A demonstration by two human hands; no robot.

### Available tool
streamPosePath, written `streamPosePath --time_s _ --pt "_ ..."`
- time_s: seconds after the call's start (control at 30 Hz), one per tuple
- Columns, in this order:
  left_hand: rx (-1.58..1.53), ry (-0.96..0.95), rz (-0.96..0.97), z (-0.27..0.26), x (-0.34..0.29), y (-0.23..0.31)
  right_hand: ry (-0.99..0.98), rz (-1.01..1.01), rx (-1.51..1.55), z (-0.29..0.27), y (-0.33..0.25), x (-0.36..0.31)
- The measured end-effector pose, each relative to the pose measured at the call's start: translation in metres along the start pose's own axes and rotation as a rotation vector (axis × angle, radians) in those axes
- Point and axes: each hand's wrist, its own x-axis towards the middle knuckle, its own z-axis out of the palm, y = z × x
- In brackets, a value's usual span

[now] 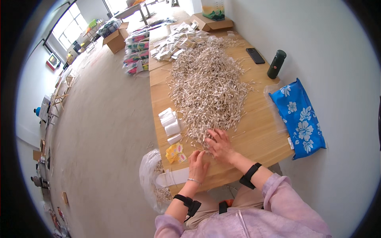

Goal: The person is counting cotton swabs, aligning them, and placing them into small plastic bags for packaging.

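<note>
A big heap of loose cotton swabs (210,87) covers the middle of the wooden table (258,119). My right hand (220,146) lies on the near end of the heap, fingers apart and bent over the swabs. Just left of it and closer to me, my left hand (199,166) has its fingers drawn together at the heap's edge, with a few swabs at the fingertips. White small packs (171,126) stand in a row left of the heap. Nearer to me lie yellow-and-white printed cards (175,153). A white strip (176,177) lies beside my left wrist.
A clear plastic bag (149,178) with swabs hangs at the table's left edge. Filled packets (180,39) and an open carton (210,23) sit at the far end. Along the right are a phone (255,56), a dark green bottle (276,64) and a blue flowered package (299,119).
</note>
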Motion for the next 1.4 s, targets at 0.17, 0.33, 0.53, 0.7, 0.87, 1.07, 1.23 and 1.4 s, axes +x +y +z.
streamPosePath --time_s 0.17,0.33,0.53,0.7,0.87,1.07,1.23,1.4 --pt "-0.018 -0.002 -0.007 0.0 0.004 -0.015 -0.12 0.212 -0.192 -0.006 0.038 -0.001" --pt "0.109 0.078 -0.016 -0.001 0.025 -0.012 0.107 0.369 -0.42 -0.022 0.041 -0.015" --pt "0.123 0.055 0.026 0.009 0.031 -0.025 -0.024 0.238 -0.07 0.013 -0.033 -0.043" --pt "0.008 0.013 0.055 0.006 0.008 -0.013 0.011 0.295 -0.096 0.018 -0.03 -0.051" --pt "0.141 0.037 0.154 -0.014 -0.005 -0.022 0.118 0.383 -0.17 0.011 -0.006 -0.046" --pt "0.147 0.05 0.138 -0.013 -0.007 -0.034 0.18 0.398 -0.246 0.019 -0.026 -0.042" --pt "0.188 0.039 0.143 -0.013 -0.023 -0.028 0.087 0.328 -0.081 0.032 -0.04 -0.052" --pt "0.126 -0.002 0.11 -0.016 -0.036 -0.024 0.092 0.23 -0.007 0.031 -0.05 -0.057"
